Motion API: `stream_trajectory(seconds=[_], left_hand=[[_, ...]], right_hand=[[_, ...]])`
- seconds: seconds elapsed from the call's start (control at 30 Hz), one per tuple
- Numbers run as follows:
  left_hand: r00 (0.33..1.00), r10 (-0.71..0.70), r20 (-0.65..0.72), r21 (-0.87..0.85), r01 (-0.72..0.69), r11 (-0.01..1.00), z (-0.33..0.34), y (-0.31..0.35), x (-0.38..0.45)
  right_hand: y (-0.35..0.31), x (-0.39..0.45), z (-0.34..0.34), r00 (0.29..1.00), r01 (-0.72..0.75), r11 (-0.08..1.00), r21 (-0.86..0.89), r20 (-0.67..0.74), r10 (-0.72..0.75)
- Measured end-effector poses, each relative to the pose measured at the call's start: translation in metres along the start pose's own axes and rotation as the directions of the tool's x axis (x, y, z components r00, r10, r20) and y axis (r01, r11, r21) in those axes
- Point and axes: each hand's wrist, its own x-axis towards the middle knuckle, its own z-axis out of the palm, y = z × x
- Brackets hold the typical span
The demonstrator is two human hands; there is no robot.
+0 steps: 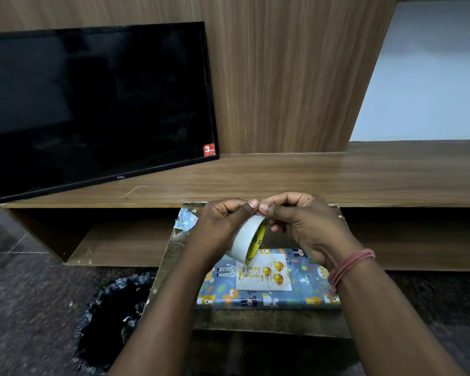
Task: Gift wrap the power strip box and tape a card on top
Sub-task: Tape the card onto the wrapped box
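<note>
Now both hands meet: left hand (223, 226) grips the tape roll (248, 238), right hand (307, 226) pinches its edge (above the card (263, 275)).

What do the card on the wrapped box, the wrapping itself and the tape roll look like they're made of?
The card looks like stiff white cardstock, with shiny gold lettering and balloons that suggest foil print. The wrapping on the box looks like thin glossy paper printed with cartoon animals; it catches light along its front edge. The tape roll looks like clear or whitish plastic tape on a yellow printed core, probably cardboard.
</note>
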Motion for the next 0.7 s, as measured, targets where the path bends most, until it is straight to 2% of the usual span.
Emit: stream_trajectory(seconds=[0.07,0.13,0.23,0.37,0.5,0.6,0.7], left_hand=[[1.000,0.020,0.012,0.079,-0.021,0.997,-0.001,-0.001,0.001],[0.998,0.036,0.042,0.187,-0.044,0.981,0.000,-0.001,0.001],[0.993,0.104,0.049,0.388,-0.115,0.914,0.005,-0.004,0.001],[0.979,0.200,0.034,0.523,-0.188,0.831,0.012,-0.012,0.006],[0.987,0.155,-0.029,0.564,-0.112,0.818,0.010,-0.018,0.011],[0.981,0.181,-0.067,0.577,-0.110,0.809,0.007,-0.021,0.014],[0.979,0.191,-0.074,0.587,-0.112,0.802,0.010,-0.022,0.014]], right_hand=[[-0.003,-0.002,0.002,0.998,0.022,0.998,-0.064,-0.056,-0.026],[-0.006,-0.004,0.003,0.989,0.038,0.975,-0.220,-0.132,-0.068],[-0.010,-0.008,0.004,0.975,0.036,0.938,-0.345,-0.194,-0.109],[-0.014,-0.010,0.005,0.970,0.049,0.932,-0.359,-0.204,-0.130],[-0.018,-0.011,0.004,0.975,0.062,0.946,-0.317,-0.182,-0.125],[-0.019,-0.011,0.007,0.989,0.017,0.985,-0.172,-0.141,-0.042],[-0.020,-0.010,0.008,0.992,0.050,0.978,-0.202,-0.104,-0.073]])
